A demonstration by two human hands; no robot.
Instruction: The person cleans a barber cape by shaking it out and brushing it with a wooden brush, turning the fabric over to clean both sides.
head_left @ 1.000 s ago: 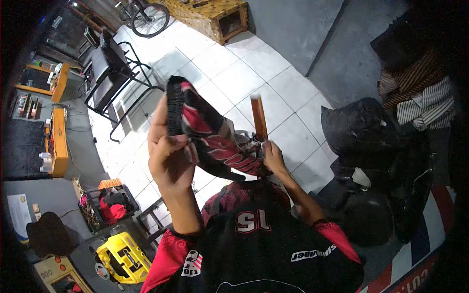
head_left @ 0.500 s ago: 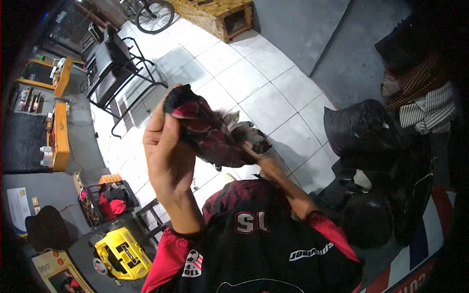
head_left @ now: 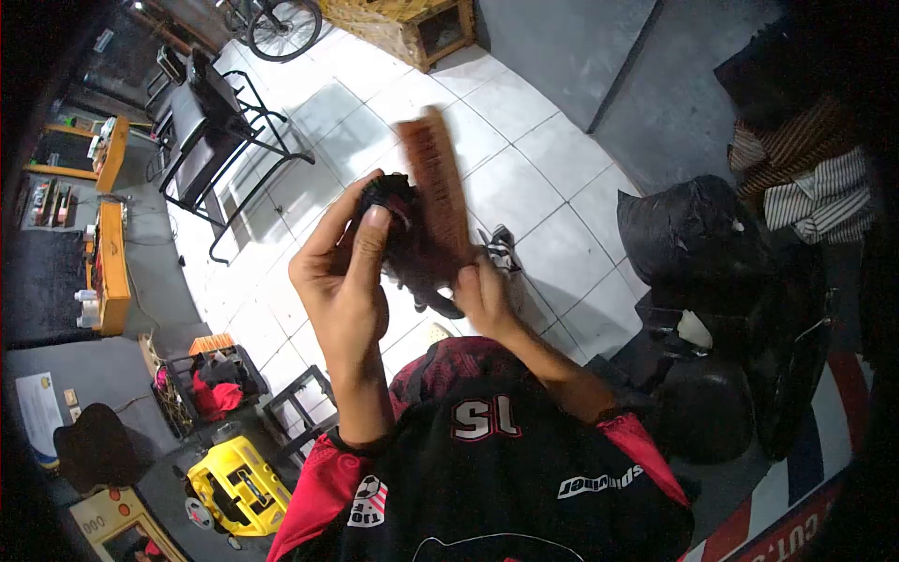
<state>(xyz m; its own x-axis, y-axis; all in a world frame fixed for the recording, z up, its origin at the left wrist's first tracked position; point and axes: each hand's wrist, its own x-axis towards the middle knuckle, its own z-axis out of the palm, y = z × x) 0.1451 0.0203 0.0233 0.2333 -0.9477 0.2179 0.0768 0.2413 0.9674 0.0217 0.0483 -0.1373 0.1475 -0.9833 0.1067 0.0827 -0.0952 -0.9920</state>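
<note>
My left hand is closed on a bunched black and red cloth, pinching its upper edge between thumb and fingers. Against the cloth's right side stands a long, flat, brown comb-like thing, blurred, with rows of dark marks along it. Its lower end is in my right hand, whose fingers are closed. A black strip hangs below the cloth, between the two hands. Just beyond my right hand is a black-and-white item that I cannot make out clearly.
White floor tiles lie ahead. A black chair is at the left, a bicycle at the back. A yellow toy car and a basket of clothes stand at lower left, black seats at right.
The cloth was spread between both hands and is now bunched smaller in my left hand. The brown comb-like thing has come into view above my right hand. Both hands have drawn closer together.
</note>
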